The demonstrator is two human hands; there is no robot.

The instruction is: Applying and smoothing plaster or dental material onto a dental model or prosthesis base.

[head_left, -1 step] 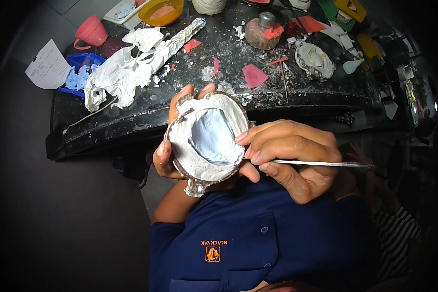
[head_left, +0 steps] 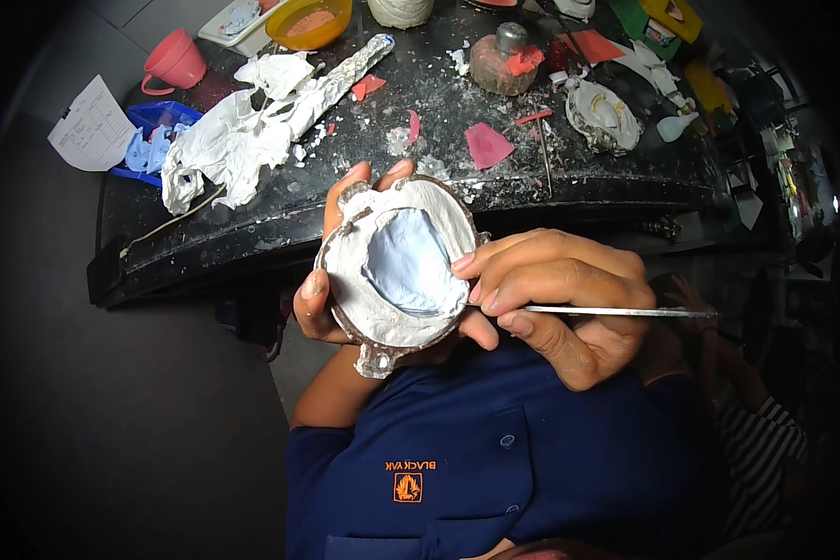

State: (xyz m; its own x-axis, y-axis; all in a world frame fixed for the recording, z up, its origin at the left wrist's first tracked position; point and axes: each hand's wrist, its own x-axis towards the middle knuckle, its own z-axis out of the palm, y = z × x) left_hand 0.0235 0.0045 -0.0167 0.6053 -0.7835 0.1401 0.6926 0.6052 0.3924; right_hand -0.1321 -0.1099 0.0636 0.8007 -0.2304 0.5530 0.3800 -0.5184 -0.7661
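My left hand [head_left: 315, 313] is wrapped round a round metal dental flask [head_left: 375, 360] from beneath, thumb on its near left rim and fingertips on the far edge. White plaster [head_left: 345, 289] fills the flask. Set in its middle is a pale blue, smooth-faced piece [head_left: 409, 257] that looks like a dental cast. My right hand [head_left: 574, 289] grips a slim metal hand tool [head_left: 616, 312] like a pen, its shaft pointing right. Right fingertips touch the right edge of the blue piece; the tool's working tip is mostly hidden there.
Beyond the flask stands a black bench [head_left: 392, 210] strewn with plaster crumbs, pink wax sheet [head_left: 489, 147], crumpled white sheeting [head_left: 224, 149], a plaster-filled mould [head_left: 603, 114] and a burner-like jar [head_left: 502, 70]. Far left are a blue tray [head_left: 163, 116] and pink cup [head_left: 175, 60]. A striped sleeve [head_left: 765, 453] shows at right.
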